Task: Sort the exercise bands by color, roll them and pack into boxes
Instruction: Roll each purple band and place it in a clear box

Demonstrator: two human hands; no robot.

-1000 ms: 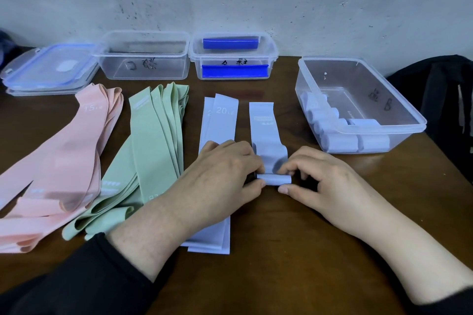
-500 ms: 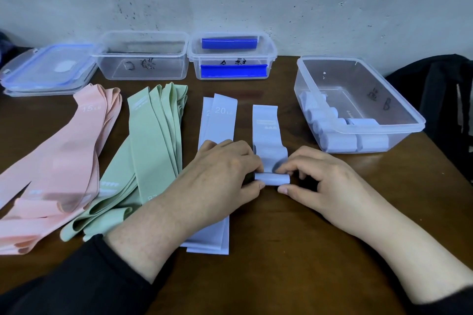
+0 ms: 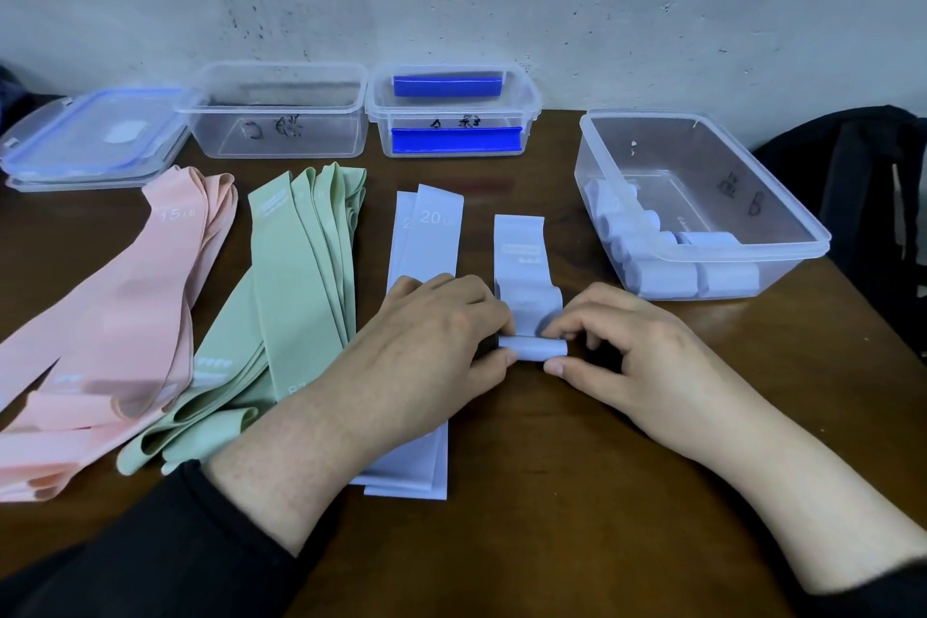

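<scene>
Barely anything is shifting since a second ago as I am rolling the lavender band [image 3: 521,266] just left of the clear box [image 3: 782,261], left hand [image 3: 426,341] and right hand [image 3: 632,356] fingers pinching its roll [image 3: 532,348] on the counter [image 3: 577,492], and next I am judging steady forward rolling.

soft even light, faint shadows under hands [image 3: 531,351], sharp centre, wide-angle bend at edges.
</scene>
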